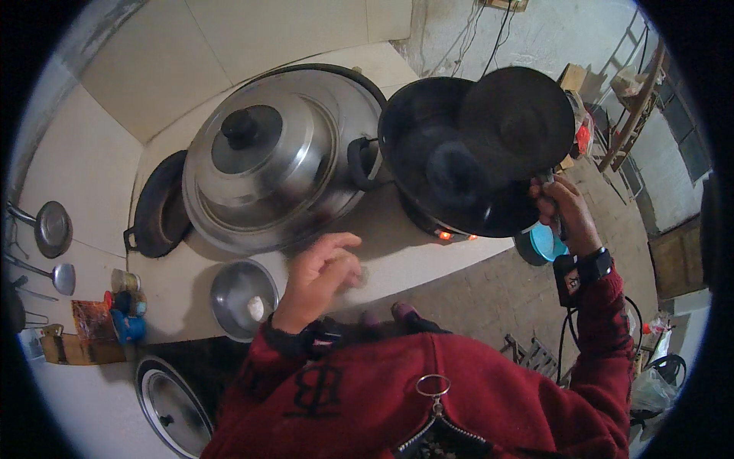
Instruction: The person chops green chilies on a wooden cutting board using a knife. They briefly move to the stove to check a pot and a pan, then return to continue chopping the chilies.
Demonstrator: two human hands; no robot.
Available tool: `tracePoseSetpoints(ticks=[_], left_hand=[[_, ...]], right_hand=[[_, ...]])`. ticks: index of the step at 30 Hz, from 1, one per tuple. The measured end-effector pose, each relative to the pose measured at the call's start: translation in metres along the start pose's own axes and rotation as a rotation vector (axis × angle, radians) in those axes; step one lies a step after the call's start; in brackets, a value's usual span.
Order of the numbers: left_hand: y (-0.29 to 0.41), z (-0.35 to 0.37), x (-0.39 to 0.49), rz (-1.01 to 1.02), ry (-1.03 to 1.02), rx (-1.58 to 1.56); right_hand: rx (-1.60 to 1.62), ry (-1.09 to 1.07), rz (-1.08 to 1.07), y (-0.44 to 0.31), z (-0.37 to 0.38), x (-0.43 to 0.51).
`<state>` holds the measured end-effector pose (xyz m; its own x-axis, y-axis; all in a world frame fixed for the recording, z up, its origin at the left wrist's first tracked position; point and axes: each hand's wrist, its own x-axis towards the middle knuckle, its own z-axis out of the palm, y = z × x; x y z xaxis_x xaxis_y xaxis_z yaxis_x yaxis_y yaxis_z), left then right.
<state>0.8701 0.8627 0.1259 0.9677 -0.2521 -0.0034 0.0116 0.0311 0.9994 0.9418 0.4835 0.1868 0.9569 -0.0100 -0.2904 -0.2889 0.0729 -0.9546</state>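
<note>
My right hand [565,209] grips the thin handle of a dark round utensil [516,123], raised over the right side of a black wok [436,155]. Whether its disc is mesh or solid, I cannot tell. Under the wok sits a dark electric cooker [424,221] with glowing orange lights. My left hand [321,275] hovers above the counter's front edge, slightly blurred, fingers loosely bent and nothing visible in them. Beside it stands a metal bowl [229,298] with a small white object [256,308] inside.
A large domed metal lid [287,195] covers a wide pan left of the wok. Farther left, a dark pan [157,212] leans. Ladles [54,229] hang on the left wall. A blue basin [547,244] stands below the counter. Another lidded pot [175,413] is at lower left.
</note>
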Motion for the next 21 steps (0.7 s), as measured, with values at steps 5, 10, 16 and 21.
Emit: tracePoseSetpoints(ticks=[5, 10, 16, 21], left_hand=[[-0.012, -0.01, -0.006, -0.065, 0.076, -0.035], [-0.016, -0.009, -0.006, -0.039, 0.097, -0.013], [-0.015, -0.009, -0.006, -0.035, 0.107, -0.01], [-0.017, -0.009, -0.008, -0.023, 0.123, 0.025]], right_hand=[[-0.174, -0.029, 0.054, 0.003, -0.018, 0.008], [-0.269, -0.031, 0.025, 0.008, -0.023, 0.018], [-0.395, -0.104, 0.094, 0.009, -0.023, 0.029], [-0.355, -0.151, 0.1, 0.01, -0.018, 0.036]])
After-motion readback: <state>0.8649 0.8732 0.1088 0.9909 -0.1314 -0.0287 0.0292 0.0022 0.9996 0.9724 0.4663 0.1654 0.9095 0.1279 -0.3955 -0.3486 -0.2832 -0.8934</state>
